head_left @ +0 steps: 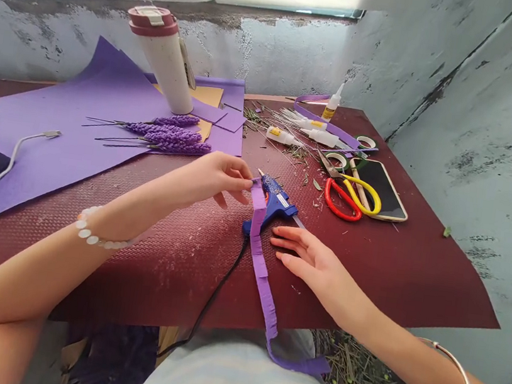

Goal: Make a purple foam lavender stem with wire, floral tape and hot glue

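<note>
The purple strip (261, 264) runs from the fingertips of the left hand (227, 178) down through the gap between the hands, over the edge of the red tabletop (188, 265), with its tail lying across the clothing on the near side of both hands. The left hand pinches its far end between thumb and fingers; the right hand (310, 260) is open and palm down, fingers loosely spread just beside the strip, and whether its fingertips touch the table I cannot tell. The strip looks like thin paper: surely very light, limp along its length and quick to crease or tear. One side appears snipped into a fringe, so the safer hold is probably a gentle pinch on the uncut side or at the very end, as the left hand has it, with the loose length supported rather than pulled. The blue glue gun (279, 203) lies between the two hands, partly under the strip, with a glue stick (298, 221) at its back near the right fingertips. It should feel rigid and heavier than the paper; its grip is the place to hold, and the nozzle (261, 172), just beyond the left fingertips, may be hot.
</note>
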### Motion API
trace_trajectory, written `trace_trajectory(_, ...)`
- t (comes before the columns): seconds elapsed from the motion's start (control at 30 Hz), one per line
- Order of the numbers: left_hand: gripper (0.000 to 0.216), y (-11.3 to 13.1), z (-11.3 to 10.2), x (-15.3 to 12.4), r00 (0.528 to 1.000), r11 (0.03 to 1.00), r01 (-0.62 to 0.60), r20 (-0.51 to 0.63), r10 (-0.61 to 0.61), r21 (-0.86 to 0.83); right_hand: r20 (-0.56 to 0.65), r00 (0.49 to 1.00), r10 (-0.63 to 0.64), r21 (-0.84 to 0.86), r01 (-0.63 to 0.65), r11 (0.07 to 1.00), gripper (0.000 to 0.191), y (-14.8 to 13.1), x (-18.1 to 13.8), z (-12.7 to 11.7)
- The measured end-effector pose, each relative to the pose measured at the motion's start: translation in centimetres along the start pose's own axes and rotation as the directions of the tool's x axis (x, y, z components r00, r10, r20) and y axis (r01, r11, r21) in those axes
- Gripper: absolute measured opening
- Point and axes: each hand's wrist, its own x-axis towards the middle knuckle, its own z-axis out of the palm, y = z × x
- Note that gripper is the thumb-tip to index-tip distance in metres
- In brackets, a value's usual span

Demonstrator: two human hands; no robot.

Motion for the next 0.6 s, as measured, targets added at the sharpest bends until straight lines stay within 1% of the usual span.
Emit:
trace_trajectory(0.07,0.013,0.0,0.5,0.4,0.996,0.998,0.054,0.076,-0.055,0.024,-0.024,1.0,-0.003,0.127,0.006,0.992,0.041,-0.1,-0.1,0.6)
trace_trajectory(0.13,0.016,-0.3,0.8,0.8,0.989,0.997,0.079,0.123,-0.081,0.024,-0.018,1.0,0.007,0.267,-0.002,0.964,0.044,-0.4,0.0,1.1)
trace_trajectory(0.23,0.023,-0.7,1.1,0.8,0.988,0.997,0.078,0.133,-0.073,-0.028,-0.032,0.998,0.05,0.435,-0.031,0.9,0.052,-1.0,0.3,1.7)
trace_trajectory(0.33,0.028,-1.3,1.1,0.4,0.988,0.989,0.077,0.142,-0.059,-0.123,-0.057,0.996,0.074,0.564,-0.029,0.825,0.06,-1.1,0.7,2.1)
trace_trajectory(0.4,0.026,-1.6,1.2,0.2,0.988,0.973,0.101,0.14,-0.072,-0.206,-0.071,0.994,0.08,0.619,-0.019,0.785,0.06,-1.0,0.9,2.3)
trace_trajectory(0.5,0.022,-1.9,1.3,0.0,0.986,0.935,0.149,0.119,-0.115,-0.323,-0.095,0.993,0.076,0.657,0.005,0.754,0.054,-0.7,1.0,2.7)
trace_trajectory(0.6,0.021,-2.0,1.4,-0.2,0.991,0.915,0.124,0.093,-0.095,-0.384,-0.125,0.992,0.032,0.655,0.058,0.754,0.041,-0.6,1.1,3.3)
